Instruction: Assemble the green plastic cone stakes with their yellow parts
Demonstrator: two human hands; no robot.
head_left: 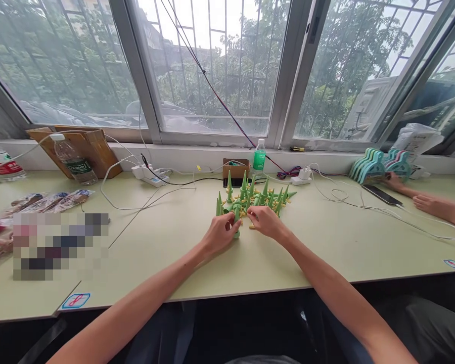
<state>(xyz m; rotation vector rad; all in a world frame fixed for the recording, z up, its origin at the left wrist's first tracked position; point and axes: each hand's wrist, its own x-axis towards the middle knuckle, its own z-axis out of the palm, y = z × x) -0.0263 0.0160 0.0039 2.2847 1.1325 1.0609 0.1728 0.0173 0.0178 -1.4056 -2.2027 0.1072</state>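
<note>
My left hand (pixel 223 230) is closed around a green plastic watering spike (pixel 237 230), holding it just above the table with its wider end low. Just to the right, my right hand (pixel 266 220) has its thumb and fingers pinched together; whatever lies between them is too small to make out. A small yellow piece (pixel 252 227) rests on the table under those fingertips. Behind both hands stands a cluster of green spikes (pixel 265 188) with yellow fittings, many pointing upward, some leaning or lying. The hands hide part of the cluster.
A small cardboard box (pixel 236 166) and a green-labelled bottle (pixel 259 157) stand behind the cluster. White cables (pixel 151 202) and power strips (pixel 151 174) run along the back. At right, a person's hands (pixel 396 183) are near teal hangers (pixel 367 166) and a phone (pixel 382 195). Bagged items (pixel 56 202) lie left.
</note>
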